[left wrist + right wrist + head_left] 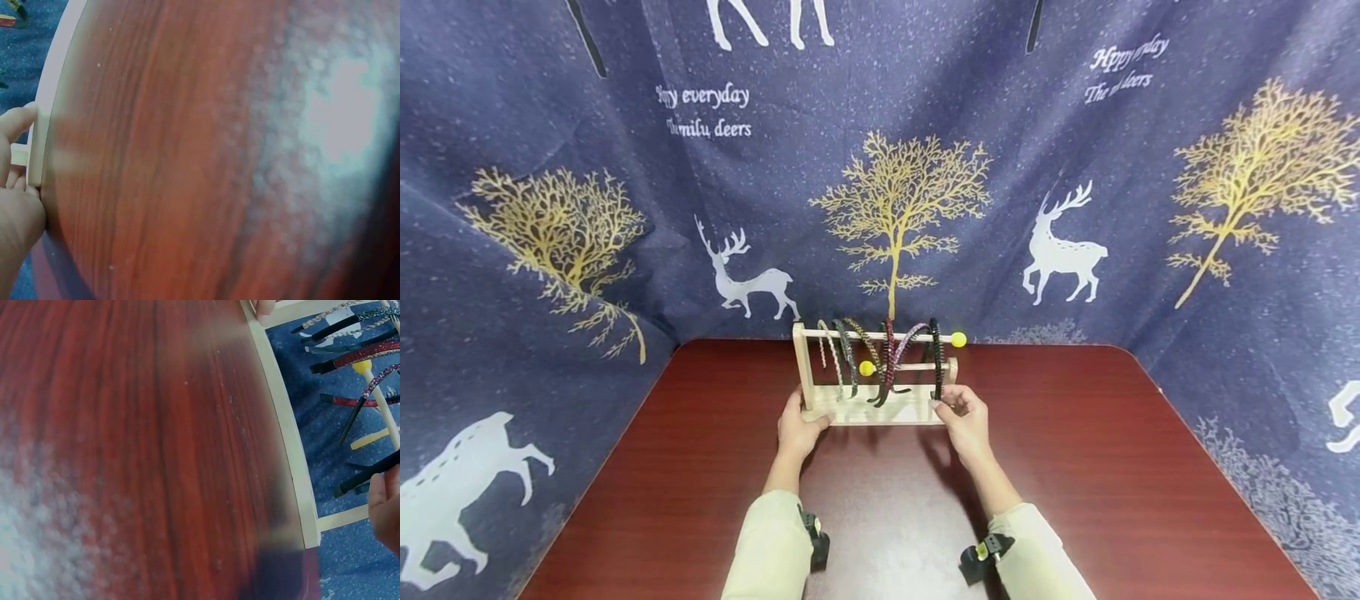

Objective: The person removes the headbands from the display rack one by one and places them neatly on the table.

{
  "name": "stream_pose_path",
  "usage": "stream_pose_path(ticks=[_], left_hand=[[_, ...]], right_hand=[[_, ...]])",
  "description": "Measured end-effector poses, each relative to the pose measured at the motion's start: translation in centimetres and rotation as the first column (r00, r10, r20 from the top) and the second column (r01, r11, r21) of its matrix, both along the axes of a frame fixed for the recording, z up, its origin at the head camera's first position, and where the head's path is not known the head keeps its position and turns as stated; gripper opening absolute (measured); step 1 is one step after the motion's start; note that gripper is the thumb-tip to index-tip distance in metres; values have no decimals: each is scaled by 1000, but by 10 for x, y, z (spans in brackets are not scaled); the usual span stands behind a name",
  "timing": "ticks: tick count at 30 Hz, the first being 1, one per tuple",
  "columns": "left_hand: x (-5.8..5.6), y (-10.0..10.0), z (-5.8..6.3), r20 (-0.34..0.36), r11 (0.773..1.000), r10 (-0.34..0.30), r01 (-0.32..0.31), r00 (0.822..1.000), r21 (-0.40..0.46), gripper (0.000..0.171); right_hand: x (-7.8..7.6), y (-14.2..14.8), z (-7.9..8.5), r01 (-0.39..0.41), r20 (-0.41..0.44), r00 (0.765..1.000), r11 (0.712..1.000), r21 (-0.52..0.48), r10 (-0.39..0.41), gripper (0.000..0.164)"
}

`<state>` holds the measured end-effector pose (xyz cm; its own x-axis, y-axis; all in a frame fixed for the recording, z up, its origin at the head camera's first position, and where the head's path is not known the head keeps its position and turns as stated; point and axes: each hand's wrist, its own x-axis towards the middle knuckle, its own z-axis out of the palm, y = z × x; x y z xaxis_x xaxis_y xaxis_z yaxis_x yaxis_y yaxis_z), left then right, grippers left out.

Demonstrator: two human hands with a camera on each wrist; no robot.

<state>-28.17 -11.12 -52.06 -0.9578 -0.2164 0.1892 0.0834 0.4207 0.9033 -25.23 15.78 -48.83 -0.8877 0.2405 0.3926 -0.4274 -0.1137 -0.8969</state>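
A pale wooden headband stand (850, 413) with two horizontal rods sits toward the back of the table, and several headbands hang on it. My left hand (797, 432) grips the left end of its base, thumb at the front. In the left wrist view that hand (19, 215) holds the corner of the wooden base (47, 125). At the right end, my right hand (966, 419) pinches the lower end of a black headband (937, 358). The right wrist view has the fingers of the right hand (386, 509) against the black headband (369, 475). Glittery red (890, 354) and purple (912, 333) headbands hang beside it.
The reddish-brown wooden table (1075, 467) extends around the stand, with a bright reflection near its front. A dark blue cloth (775, 167) printed with deer and golden trees hangs behind it. Yellow balls (958, 339) cap the rods' free ends.
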Motion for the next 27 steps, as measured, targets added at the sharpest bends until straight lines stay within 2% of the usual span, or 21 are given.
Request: stream_pose_path(ticks=[9,14,19,23,27], left_hand=[[-1,-2,-3,7,1000,-1,1,1000,-14,77],[-3,-3,-4,-7,1000,0,0,1000,-8,77],[-3,-3,-7,-19,1000,6,-6,1000,-8,76],[-1,-3,-6,-28,1000,10,-11,1000,-15,75],[1,-6,-4,-22,999,8,-9,1000,-42,75]], right_hand=[[-1,4,4,-37,19,999,999,21,36,18],[-1,8,21,-54,-58,997,998,12,54,18],[1,11,35,-107,-179,979,993,-48,97,21],[2,11,37,-134,-204,972,989,-70,117,22],[1,11,33,-152,-230,964,985,-81,130,15]])
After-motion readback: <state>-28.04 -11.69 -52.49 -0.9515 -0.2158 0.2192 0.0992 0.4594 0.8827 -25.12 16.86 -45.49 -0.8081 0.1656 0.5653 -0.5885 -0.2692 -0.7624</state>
